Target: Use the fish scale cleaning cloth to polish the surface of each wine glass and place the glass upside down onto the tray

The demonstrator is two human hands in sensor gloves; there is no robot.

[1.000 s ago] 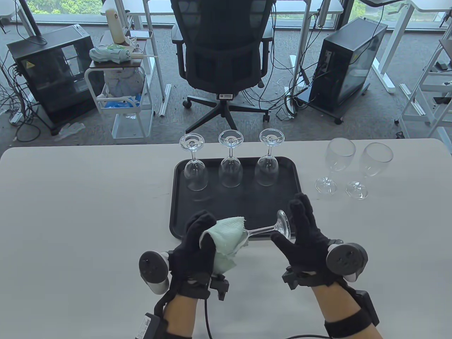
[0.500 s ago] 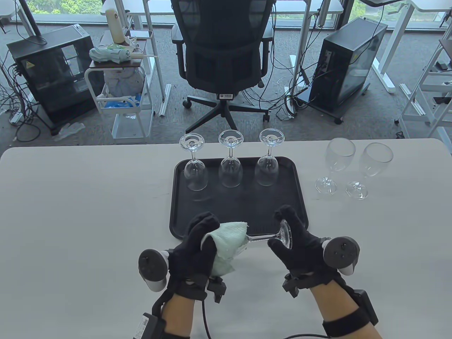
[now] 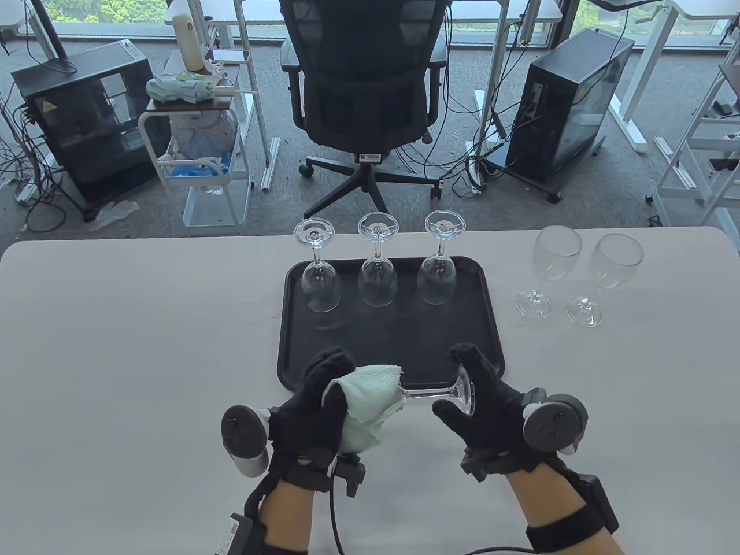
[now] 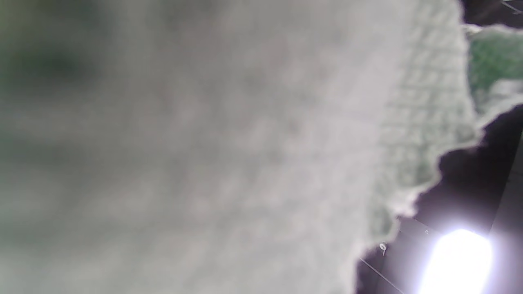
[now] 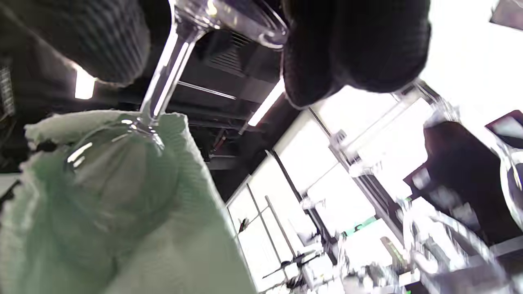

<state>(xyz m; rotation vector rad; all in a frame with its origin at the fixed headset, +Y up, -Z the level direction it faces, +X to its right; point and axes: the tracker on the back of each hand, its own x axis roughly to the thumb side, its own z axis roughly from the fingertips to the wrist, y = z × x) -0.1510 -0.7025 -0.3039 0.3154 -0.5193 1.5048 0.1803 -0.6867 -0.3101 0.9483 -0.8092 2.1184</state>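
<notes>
Currently the wine glass (image 3: 436, 393) lies roughly horizontal above the table (image 3: 115, 347), just in front of the near edge of the black tray (image 3: 393, 347). The left hand (image 3: 315, 407) curls around the pale green cloth (image 3: 367, 402), which wraps the bowl of the glass. The right hand (image 3: 485, 399) pinches the foot of the glass between thumb and fingers (image 5: 355, 45). In the left wrist view, the cloth (image 4: 245, 147) fills nearly the whole frame. Three glasses (image 3: 377, 277) stand upside down in a row at the tray's far side. Two upright glasses (image 3: 578, 272) stand on the table to the right of the tray.
</notes>
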